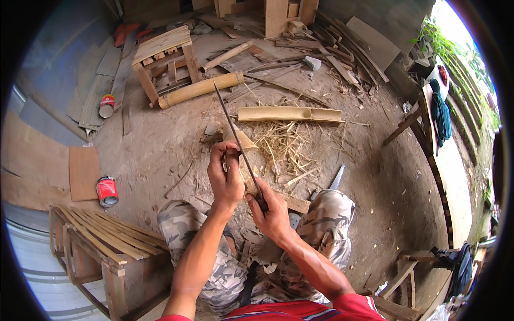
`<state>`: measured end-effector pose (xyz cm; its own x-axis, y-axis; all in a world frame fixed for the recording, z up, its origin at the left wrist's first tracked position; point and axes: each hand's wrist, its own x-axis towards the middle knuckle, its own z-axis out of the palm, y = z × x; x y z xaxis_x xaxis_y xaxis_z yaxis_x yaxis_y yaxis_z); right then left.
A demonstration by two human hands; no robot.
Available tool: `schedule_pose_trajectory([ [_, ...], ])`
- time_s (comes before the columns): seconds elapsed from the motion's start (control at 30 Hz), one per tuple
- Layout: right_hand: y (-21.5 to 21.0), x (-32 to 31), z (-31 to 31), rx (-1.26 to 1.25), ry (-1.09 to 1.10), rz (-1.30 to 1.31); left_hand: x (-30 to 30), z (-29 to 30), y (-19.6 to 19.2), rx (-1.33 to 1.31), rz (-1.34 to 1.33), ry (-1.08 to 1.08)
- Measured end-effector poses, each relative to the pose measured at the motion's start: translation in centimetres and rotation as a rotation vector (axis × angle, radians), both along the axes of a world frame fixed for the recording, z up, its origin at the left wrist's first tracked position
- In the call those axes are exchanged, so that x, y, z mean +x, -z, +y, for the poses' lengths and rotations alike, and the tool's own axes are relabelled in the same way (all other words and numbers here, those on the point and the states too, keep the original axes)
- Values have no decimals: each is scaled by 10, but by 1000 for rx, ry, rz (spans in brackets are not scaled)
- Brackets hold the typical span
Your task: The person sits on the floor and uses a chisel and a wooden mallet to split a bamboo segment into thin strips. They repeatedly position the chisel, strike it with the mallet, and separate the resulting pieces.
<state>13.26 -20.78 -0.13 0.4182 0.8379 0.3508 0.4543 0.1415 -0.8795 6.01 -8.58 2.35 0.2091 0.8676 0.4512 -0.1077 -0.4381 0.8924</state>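
My right hand (272, 211) is closed round the handle of a long, dark-bladed knife (229, 119), which points up and away to the left. Beside it my left hand (226, 174) has its fingers curled round a pale piece of bamboo (243, 140). The blade crosses over this piece, close to my left fingertips; whether the edge touches it I cannot tell. Much of the bamboo is hidden behind hand and blade. A heap of bamboo shavings (286, 147) lies just beyond my hands. Past it rests a split bamboo half (289, 114), hollow side showing.
A whole bamboo pole (201, 90) lies by a small slatted stool (163, 51). Near my right knee a saw blade (338, 177) sticks out. A slatted bench (110, 241) stands at the left, near a red can (107, 191). Scrap wood (342, 59) litters the back; a long bench (447, 166) is at right.
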Motion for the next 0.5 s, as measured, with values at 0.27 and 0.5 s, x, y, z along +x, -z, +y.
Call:
schedule_pose_trajectory([
  [0.27,9,2,-4,20,3,-22,2,-4,1,43,-31,1],
  [0.5,6,3,-7,19,17,-103,4,-5,0,95,17,-10],
])
